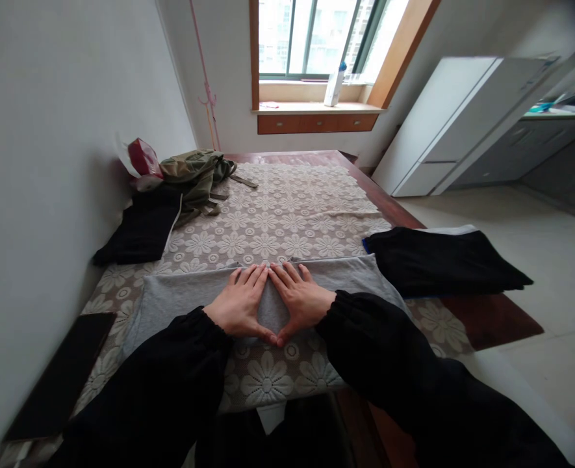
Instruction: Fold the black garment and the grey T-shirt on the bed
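Note:
A grey cloth garment (175, 296) lies spread across the near part of the table, its far edge roughly straight. My left hand (242, 300) rests flat on its middle, fingers stretched out. Beside it my right hand (299, 302) also presses flat on the grey fabric. The two hands form a diamond shape, with index fingertips and thumbs meeting or nearly meeting. Neither hand grips anything. Black sleeves cover both forearms and hide parts of the garment's left and right ends.
Folded black clothes (443, 260) lie at the table's right edge. On the left are another black folded cloth (145, 224), a green backpack (197, 172), a red-and-white packet (143, 159) and a dark flat object (63, 374). A flower-patterned tablecloth (297, 195) covers the table.

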Tool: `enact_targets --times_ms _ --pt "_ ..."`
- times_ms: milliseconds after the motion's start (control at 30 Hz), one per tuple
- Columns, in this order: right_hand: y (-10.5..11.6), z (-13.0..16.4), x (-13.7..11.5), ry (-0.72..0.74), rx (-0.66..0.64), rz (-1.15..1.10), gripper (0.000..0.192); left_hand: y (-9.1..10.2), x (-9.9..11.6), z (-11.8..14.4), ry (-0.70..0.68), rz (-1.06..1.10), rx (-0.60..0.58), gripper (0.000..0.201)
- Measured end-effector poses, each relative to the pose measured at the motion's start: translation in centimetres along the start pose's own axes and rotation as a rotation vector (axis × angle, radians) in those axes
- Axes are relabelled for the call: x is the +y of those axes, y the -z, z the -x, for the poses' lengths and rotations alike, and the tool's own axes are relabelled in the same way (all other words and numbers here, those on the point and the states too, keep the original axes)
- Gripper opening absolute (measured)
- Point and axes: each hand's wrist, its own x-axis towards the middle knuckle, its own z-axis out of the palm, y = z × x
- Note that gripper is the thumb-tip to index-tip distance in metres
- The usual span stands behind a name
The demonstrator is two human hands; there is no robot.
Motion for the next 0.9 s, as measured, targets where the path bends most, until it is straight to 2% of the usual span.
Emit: enact_targets --times_ms 133,333,500,700,900 --pt "0.1 -0.7 -0.5 -0.041 -0.025 0.039 0.158 0.2 0.3 -0.9 0.010 -0.003 -0.066 0.141" --pt "0.2 -1.2 -0.9 -0.070 -0.057 0.037 0.161 -0.6 -0.4 -1.7 -0.023 0.053 -0.156 0.150" --pt "0.2 -1.3 -1.2 -0.088 -0.069 0.061 0.161 -0.6 -0.4 -2.2 0.016 0.042 -0.225 0.159" --pt "0.3 -1.5 -1.4 -0.113 -0.099 0.081 0.162 -0.6 -0.1 -2.6 0.047 -0.006 -0.232 0.163" --pt "0.8 -1.4 -1.9 -0.143 -0.123 0.069 0.157 0.2 1.1 -2.4 0.115 -0.038 -0.247 0.167"
